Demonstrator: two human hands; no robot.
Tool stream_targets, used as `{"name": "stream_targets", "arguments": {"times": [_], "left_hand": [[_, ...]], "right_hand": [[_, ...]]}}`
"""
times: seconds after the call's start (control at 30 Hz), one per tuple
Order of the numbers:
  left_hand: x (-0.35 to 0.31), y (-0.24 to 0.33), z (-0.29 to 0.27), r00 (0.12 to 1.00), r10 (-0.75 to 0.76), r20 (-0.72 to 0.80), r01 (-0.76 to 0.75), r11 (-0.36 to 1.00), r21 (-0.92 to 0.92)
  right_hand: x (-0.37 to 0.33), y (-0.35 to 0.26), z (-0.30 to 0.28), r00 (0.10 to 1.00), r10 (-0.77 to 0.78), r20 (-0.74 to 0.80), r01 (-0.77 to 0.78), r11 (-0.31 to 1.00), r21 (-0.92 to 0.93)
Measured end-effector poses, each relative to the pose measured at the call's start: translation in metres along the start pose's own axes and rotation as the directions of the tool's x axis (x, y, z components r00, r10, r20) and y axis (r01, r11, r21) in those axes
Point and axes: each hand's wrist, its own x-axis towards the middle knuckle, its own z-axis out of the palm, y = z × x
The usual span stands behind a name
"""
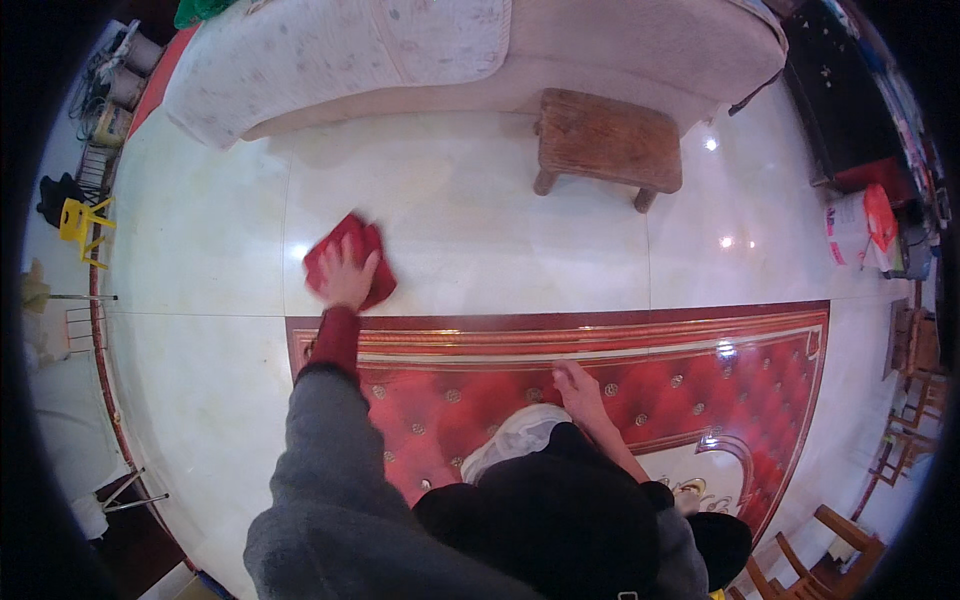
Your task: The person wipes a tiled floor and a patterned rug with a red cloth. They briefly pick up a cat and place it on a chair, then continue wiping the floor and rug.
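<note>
My left hand (346, 276) reaches forward and presses a red cloth (377, 283) against the pale tiled floor, its fingers over the top of the folds. Both look slightly smeared by motion. My right hand (583, 396) hovers or rests near my knee above the red patterned floor panel (640, 385); its fingers look curled together, and nothing shows in them. Beside it, a crumpled-looking white thing (513, 438) pokes out past my dark clothing; its kind is unclear.
Ahead stands a low wooden stool (608, 138) before a fabric-covered sofa (440, 85). A small yellow chair (82, 225) is by the left wall. On the right are a white bucket-like container (848, 232), a black cabinet (845, 95) and wooden chairs (825, 555).
</note>
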Motion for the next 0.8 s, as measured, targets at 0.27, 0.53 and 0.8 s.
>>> {"name": "stream_targets", "arguments": {"times": [0.27,0.53,0.8], "left_hand": [[-0.196,-0.010,0.020,0.800,-0.595,0.073,0.599,0.791,-0.121],[-0.208,0.256,0.026,0.920,0.380,0.100,-0.362,0.918,-0.160],[-0.424,0.384,0.038,0.021,0.887,0.461,-0.949,0.163,-0.270]], "right_hand": [[-0.011,0.013,0.005,0.984,-0.160,0.077,0.168,0.980,-0.109],[-0.086,0.039,-0.157,0.981,0.063,0.185,0.079,0.736,-0.672],[-0.271,0.115,-0.224,0.987,0.163,0.010,-0.125,0.797,-0.591]]}}
